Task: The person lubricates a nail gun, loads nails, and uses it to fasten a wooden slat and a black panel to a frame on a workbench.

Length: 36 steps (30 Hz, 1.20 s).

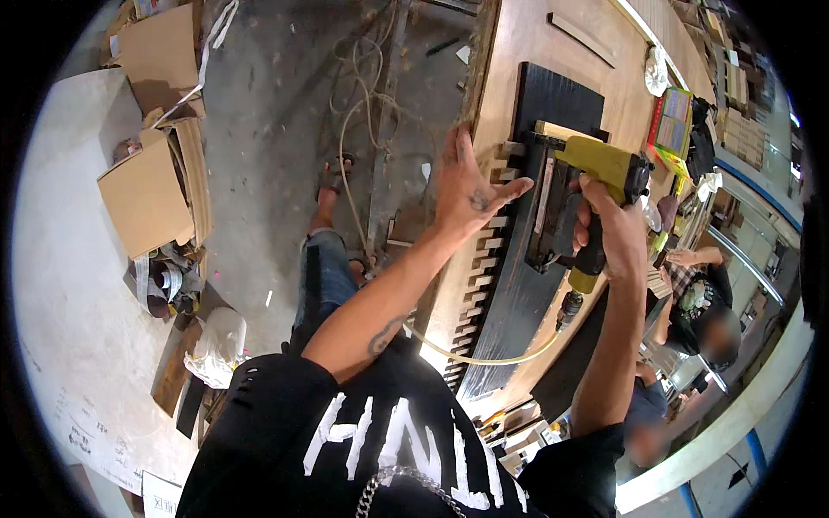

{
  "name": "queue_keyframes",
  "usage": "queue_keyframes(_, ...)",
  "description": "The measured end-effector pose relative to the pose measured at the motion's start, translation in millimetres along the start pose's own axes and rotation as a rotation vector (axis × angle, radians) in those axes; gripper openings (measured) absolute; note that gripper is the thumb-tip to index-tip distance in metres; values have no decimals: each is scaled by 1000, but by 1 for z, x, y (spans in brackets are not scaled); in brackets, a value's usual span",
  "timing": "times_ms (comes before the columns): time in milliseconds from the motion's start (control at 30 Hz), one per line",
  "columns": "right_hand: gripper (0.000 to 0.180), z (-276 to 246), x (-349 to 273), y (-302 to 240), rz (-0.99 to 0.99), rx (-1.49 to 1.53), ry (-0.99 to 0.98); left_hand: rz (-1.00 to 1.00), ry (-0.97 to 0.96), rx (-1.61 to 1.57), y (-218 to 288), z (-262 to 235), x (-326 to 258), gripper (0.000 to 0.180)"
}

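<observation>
My right hand (617,226) is wrapped round the black handle of a yellow-green pneumatic nail gun (596,157). The gun's nose and magazine lie over a long black-painted board (509,306) with visible grain. A yellowish air hose (492,361) runs from the fitting at the handle's end back toward my body. My left hand (471,192) is open at the bench's left edge, fingers stretched forward and thumb spread toward the gun. Beside that thumb, a row of short pale wood pieces (484,281) lines the edge; whether the fingers press on the wood is unclear.
The wooden workbench (580,82) carries a thin strip (582,39) and a colourful box (672,129). Leftward are cardboard boxes (147,194), a white bag (218,345) and a loose hose on the floor (285,112). Two other people (704,302) are at the right.
</observation>
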State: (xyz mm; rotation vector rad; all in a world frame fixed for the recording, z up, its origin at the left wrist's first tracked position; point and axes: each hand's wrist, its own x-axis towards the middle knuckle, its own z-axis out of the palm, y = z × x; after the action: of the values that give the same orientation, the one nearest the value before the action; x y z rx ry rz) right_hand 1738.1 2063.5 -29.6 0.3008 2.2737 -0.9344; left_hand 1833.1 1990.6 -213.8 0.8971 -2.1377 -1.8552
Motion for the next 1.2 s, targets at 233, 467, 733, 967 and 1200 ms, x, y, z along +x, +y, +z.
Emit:
queue_keyframes(233,24,0,1,2,-15,-42,12,-52,-70,-66,0,-1,2,126)
queue_keyframes(467,26,0,2,-4,0,-65,9,-52,-63,-30,0,-2,0,124)
queue_keyframes(733,21,-4,0,0,-42,-77,-13,28,68,-101,-4,4,7,111)
queue_keyframes(967,23,1,-24,17,-11,-76,20,-24,-22,-99,-4,3,5,117)
queue_keyframes(1200,24,3,-22,17,2,-89,23,9,0,-73,-2,2,5,116)
